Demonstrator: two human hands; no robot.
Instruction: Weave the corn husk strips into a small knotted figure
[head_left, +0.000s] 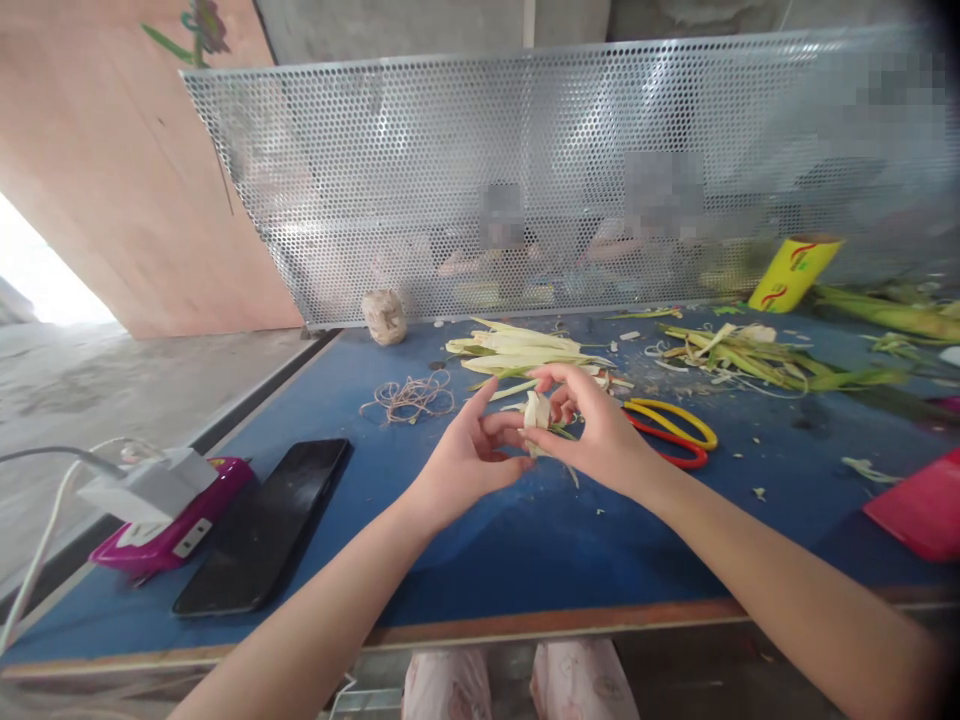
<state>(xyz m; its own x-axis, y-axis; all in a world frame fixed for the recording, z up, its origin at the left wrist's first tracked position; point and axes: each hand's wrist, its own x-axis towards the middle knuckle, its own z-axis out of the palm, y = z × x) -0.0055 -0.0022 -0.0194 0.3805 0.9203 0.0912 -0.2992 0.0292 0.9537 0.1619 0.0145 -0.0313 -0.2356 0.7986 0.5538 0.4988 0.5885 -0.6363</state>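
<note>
Over the blue table (457, 545), my hands meet at a small folded strip of pale corn husk (537, 408). My right hand (589, 425) pinches it between thumb and fingers. The curled fingers of my left hand (472, 455) grip its left side, with the index finger raised and the thumb low. Thin green shreds hang beneath the husk. Just behind my hands lies a pile of pale corn husks (517, 345). Scissors with red and yellow handles (686, 425) rest right of my right hand, which partly hides them. A tangle of brown string (412, 398) lies behind my left hand.
At left are a black phone (266, 530) and a magenta power strip (180, 530) with a white charger (150, 490). Green husks (750, 355), a yellow roll (795, 275) and a pink object (922, 505) are at right. A wrapped lump (384, 317) stands near the perforated metal screen (450, 180).
</note>
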